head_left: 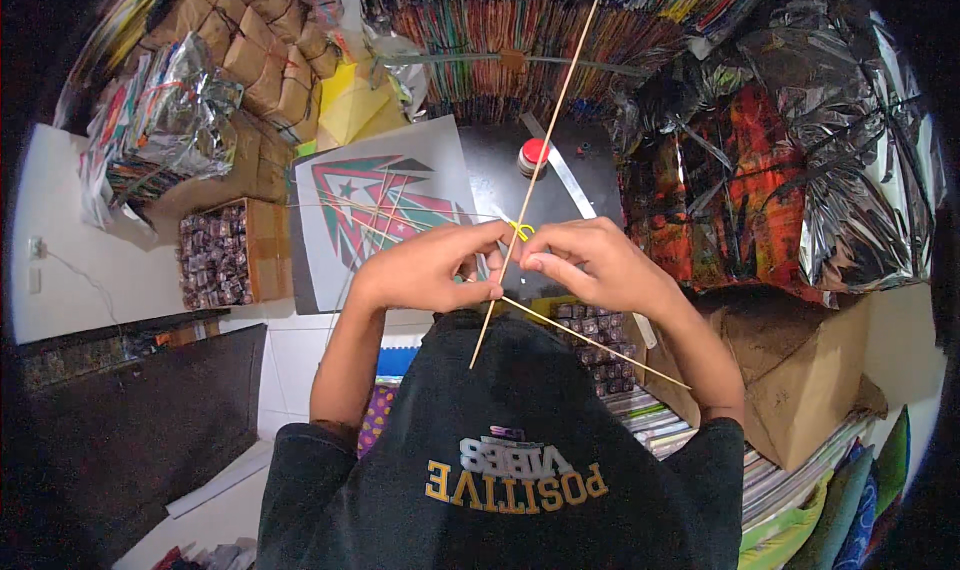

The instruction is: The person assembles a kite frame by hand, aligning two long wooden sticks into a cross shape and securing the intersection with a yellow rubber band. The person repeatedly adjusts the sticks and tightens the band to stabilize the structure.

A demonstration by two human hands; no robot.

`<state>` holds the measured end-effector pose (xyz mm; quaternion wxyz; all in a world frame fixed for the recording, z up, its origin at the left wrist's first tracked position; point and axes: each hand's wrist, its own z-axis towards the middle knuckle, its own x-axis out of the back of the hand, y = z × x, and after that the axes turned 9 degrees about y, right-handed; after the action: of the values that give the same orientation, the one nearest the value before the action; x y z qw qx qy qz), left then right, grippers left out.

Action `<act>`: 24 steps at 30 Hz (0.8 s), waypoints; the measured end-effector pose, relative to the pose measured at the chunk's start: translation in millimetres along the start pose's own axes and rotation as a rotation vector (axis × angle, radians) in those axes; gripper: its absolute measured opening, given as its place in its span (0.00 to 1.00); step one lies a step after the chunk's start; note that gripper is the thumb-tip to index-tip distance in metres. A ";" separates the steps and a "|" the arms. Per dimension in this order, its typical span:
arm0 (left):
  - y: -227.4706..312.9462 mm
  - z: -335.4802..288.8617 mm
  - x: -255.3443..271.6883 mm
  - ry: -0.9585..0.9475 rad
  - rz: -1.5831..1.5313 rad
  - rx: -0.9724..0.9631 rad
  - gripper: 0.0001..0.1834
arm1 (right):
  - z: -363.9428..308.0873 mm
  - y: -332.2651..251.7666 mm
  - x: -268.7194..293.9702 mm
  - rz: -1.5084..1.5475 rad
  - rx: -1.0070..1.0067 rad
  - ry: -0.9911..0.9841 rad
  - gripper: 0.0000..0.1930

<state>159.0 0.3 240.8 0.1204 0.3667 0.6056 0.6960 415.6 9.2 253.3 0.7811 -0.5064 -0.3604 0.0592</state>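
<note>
My left hand (430, 265) is closed in a pinch on a long thin bamboo stick (562, 90), which slants from the upper right down toward my shirt. A second thin stick (610, 348) comes out from under my left thumb and slopes down to the right; its other end is hidden. Yellow string (522, 231) is looped at the long stick, just above my left fingertips. Beside it, my right hand (600, 263) has thumb and index finger pinched at the string. More thin sticks (372, 210) lie across a white sheet (440, 150) with a red, green and black design.
On the black table (490, 145) stand a jar with a red lid (536, 152) and, next to it, a metal ruler (573, 187). Paper stacks (500, 30) rise behind. Plastic-wrapped bundles (740, 180) crowd the right; a carton of small packs (268, 250) sits left.
</note>
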 end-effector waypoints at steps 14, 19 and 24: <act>19.7 5.1 -13.2 -0.121 0.403 0.013 0.11 | 10.6 1.9 -10.9 -0.549 0.514 0.100 0.08; 31.6 -3.5 -22.0 0.178 0.541 -0.118 0.09 | 8.7 7.6 -6.8 -0.643 0.490 0.112 0.10; 27.8 -7.2 -33.5 0.494 0.640 -0.240 0.12 | 3.7 17.1 -11.5 -0.655 0.529 0.270 0.10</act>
<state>185.5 -32.2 254.4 -0.2089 0.3417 0.3866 0.8308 409.5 14.9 234.1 0.9015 -0.1512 -0.3692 -0.1677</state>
